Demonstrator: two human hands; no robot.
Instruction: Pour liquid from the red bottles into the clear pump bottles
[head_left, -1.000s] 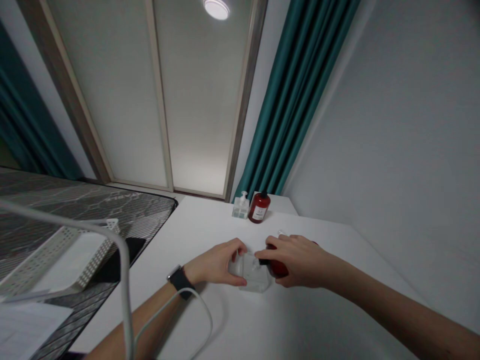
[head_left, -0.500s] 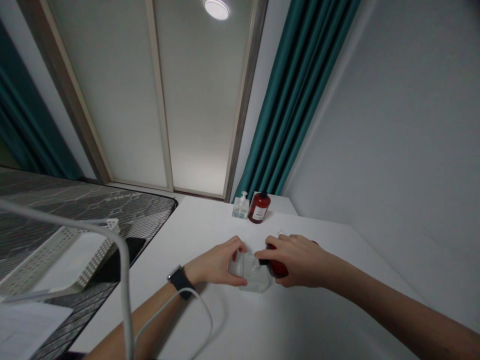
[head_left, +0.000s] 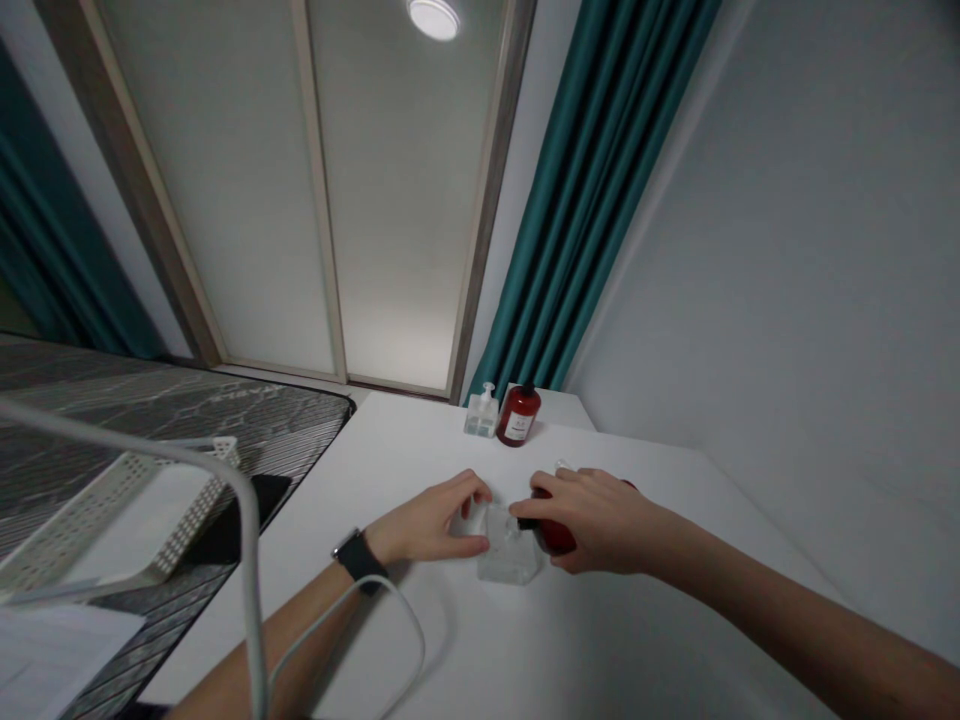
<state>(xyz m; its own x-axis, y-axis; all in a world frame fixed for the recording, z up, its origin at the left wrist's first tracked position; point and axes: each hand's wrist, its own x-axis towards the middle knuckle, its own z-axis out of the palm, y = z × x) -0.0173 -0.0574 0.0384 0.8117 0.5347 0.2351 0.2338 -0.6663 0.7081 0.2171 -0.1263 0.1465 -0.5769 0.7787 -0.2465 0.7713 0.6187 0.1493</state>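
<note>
A clear, square-sided bottle (head_left: 508,562) stands on the white table in front of me. My right hand (head_left: 600,520) is wrapped around a dark red bottle (head_left: 556,538), tipped on its side with its black neck pointing left, over the clear bottle's top. Whether liquid is running out cannot be made out. My left hand (head_left: 442,520) is at the clear bottle's left side, thumb and fingers apart in a C shape. The thumb tip is at the bottle's edge; I cannot tell whether it touches.
Farther back on the white table (head_left: 375,440) stand a clear pump bottle (head_left: 481,415) and a red bottle (head_left: 518,415) with a white label. A white cable (head_left: 251,560) hangs in front at left. Left of the table is a perforated white basket (head_left: 180,520).
My left hand has loosened and drawn slightly left from the clear bottle. My right hand and the tipped red bottle have stayed nearly still.
</note>
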